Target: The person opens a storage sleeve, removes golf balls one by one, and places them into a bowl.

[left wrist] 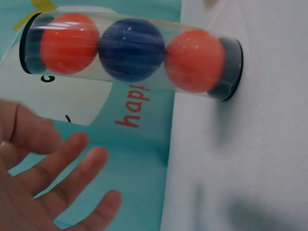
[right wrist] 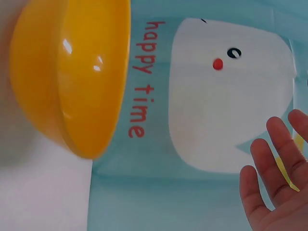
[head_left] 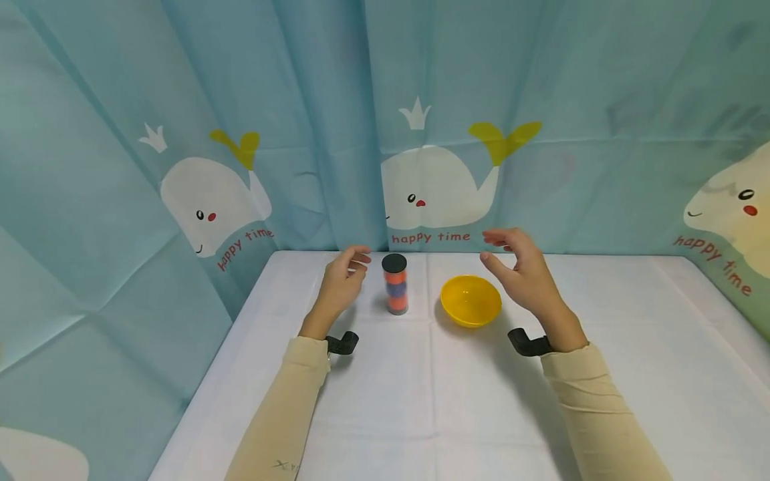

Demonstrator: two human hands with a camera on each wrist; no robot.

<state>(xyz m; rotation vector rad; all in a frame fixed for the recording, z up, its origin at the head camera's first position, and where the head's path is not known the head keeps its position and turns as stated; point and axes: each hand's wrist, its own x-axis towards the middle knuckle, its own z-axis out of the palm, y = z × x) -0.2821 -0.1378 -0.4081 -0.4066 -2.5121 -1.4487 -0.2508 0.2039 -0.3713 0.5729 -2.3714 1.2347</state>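
Observation:
A clear tube [head_left: 396,288] with black ends stands upright on the table; in the left wrist view two orange balls and a dark blue ball [left wrist: 132,50] between them show through its wall. My left hand [head_left: 344,280] hovers just left of the tube, fingers relaxed and apart from it. To the right of the tube sits a yellow bowl [head_left: 471,301], its inside bare. Above and right of the bowl, my right hand [head_left: 522,274] is raised with fingers spread and nothing in it. The right wrist view shows these fingers [right wrist: 274,166] well away from the bowl.
A white cloth [head_left: 385,401] covers the table. Behind and to the left hangs a light blue curtain [head_left: 325,133] printed with whales, meeting the table's far edge. Each wrist wears a black camera mount [head_left: 344,343] below the hand.

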